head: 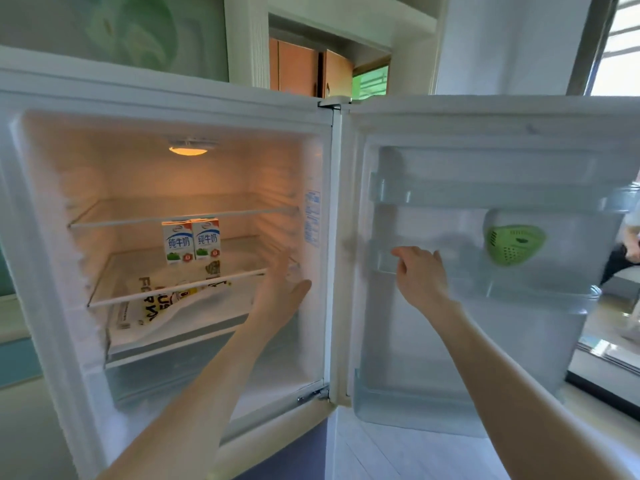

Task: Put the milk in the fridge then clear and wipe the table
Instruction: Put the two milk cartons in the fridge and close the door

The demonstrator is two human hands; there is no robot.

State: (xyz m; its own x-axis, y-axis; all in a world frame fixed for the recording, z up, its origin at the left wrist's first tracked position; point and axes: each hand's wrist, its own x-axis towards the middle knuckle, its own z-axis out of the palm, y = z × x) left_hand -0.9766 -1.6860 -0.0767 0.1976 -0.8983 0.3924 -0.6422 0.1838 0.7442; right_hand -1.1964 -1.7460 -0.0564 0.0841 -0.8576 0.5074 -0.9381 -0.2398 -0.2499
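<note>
Two white milk cartons (pixel 191 243) with blue lettering stand upright side by side on the middle glass shelf (pixel 145 268) of the open fridge (pixel 41 209). My left hand (pixel 282 289) is inside the fridge at the right end of that shelf, fingers straight and empty, a hand's width right of the cartons. My right hand (pixel 420 271) is held against the inner side of the open fridge door (pixel 433 334), fingers loosely curled by a door shelf, holding nothing.
A white bag with black lettering (pixel 156 306) lies on the shelf below the milk. A green perforated deodoriser (pixel 512 244) sits in the door rack. A person (pixel 628 244) sits at the far right beyond the door. The fridge lamp (pixel 188 150) is lit.
</note>
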